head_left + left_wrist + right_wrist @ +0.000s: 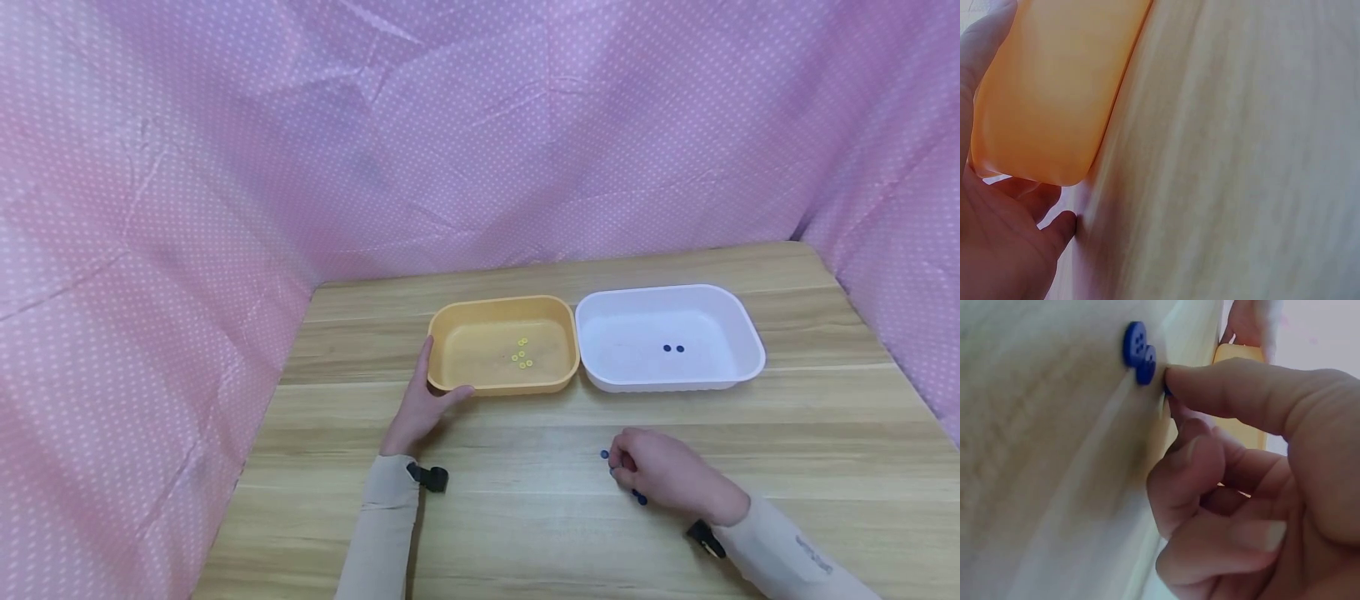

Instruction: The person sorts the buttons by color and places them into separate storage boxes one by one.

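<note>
My left hand holds the left end of an orange-yellow plastic tub, its thumb along the near side and its fingers around the end. Several small yellow buttons lie on the tub's floor. Over the table in front of the white tub, my right hand pinches a blue button between thumb and index fingertip, at the tabletop. That button is mostly hidden by the thumb. Two four-hole blue buttons lie overlapping beside it. Another blue button sits just beyond the fingertips.
Inside the white tub are two dark blue buttons. Both tubs stand side by side with rims meeting, toward the back of the wood-grain table. Pink dotted cloth hangs behind and at both sides. Each wrist wears a black strap.
</note>
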Available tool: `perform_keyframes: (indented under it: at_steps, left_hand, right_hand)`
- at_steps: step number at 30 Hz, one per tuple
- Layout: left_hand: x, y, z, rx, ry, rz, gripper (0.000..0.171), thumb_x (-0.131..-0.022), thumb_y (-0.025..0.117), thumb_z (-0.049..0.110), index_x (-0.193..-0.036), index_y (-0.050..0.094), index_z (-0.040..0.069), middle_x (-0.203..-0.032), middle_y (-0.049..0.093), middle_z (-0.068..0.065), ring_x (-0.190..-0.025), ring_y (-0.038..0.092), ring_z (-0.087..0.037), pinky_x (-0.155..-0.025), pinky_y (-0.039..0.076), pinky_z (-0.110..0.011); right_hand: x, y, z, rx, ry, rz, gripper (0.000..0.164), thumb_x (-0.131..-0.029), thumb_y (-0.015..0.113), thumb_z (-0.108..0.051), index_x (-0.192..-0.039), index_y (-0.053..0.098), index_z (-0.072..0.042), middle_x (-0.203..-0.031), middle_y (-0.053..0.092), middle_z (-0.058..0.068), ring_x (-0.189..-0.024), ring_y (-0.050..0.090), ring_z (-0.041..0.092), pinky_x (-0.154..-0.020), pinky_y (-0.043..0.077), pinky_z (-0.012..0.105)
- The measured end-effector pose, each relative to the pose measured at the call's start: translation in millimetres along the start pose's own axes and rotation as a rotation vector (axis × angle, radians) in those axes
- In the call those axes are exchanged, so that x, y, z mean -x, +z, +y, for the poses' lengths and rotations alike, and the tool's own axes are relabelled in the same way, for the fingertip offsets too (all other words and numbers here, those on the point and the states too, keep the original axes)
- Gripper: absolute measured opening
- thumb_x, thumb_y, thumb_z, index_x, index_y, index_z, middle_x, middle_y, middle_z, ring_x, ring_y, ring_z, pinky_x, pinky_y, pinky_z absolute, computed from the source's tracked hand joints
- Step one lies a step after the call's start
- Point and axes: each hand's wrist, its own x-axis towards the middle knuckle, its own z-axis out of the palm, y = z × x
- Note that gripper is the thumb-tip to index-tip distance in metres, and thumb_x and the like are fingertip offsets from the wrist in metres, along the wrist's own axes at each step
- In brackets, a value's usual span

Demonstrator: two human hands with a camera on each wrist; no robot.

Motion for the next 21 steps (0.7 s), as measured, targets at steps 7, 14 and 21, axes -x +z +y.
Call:
perform_keyframes:
  at_steps: [7, 14, 21]
  left_hand:
    - [0.2, -0.3, -0.5, -0.003, -0.001, 0.003, 0.117, -0.071, 0.084, 0.048, -0.155, 0.003, 0.039, -0.160, 0.014, 0.007, -0.143, 0.019, -0.013, -0.117, 0.017, -0.037]
    - [0.9, -1.0, 0.9, 0.000, -0.010, 0.000, 0.117, -0.071, 0.084, 0.049, -0.155, 0.003, 0.039, -0.161, 0.012, 0.007, -0.144, 0.018, -0.013, -0.117, 0.016, -0.039]
    - [1.4, -0.7, 1.5, -0.024, -0.010, -0.002, 0.118, -0.072, 0.083, 0.050, -0.155, 0.002, 0.037, -0.161, 0.012, 0.006, -0.144, 0.018, -0.015, -0.117, 0.016, -0.041]
  right_hand:
    - [2.4, 0.7, -12.2, 0.229, -0.064, 0.045, 0.015, -0.085, 0.068, -0.010, -0.073, 0.061, -0.015, -0.070, 0.046, -0.009, -0.056, 0.042, 0.005, -0.050, 0.040, 0.024]
    - [4.9, 8.0, -22.0, 0.493, -0.150, 0.097, 0.005, -0.083, 0.067, -0.001, -0.079, 0.065, -0.004, -0.070, 0.049, 0.001, -0.054, 0.044, 0.012, -0.043, 0.039, 0.025]
    - [7.3, 14.7, -23.9, 0.612, -0.257, 0.199, 0.009, -0.077, 0.069, 0.005, -0.075, 0.062, 0.000, -0.065, 0.046, 0.004, -0.051, 0.044, 0.015, -0.038, 0.037, 0.027]
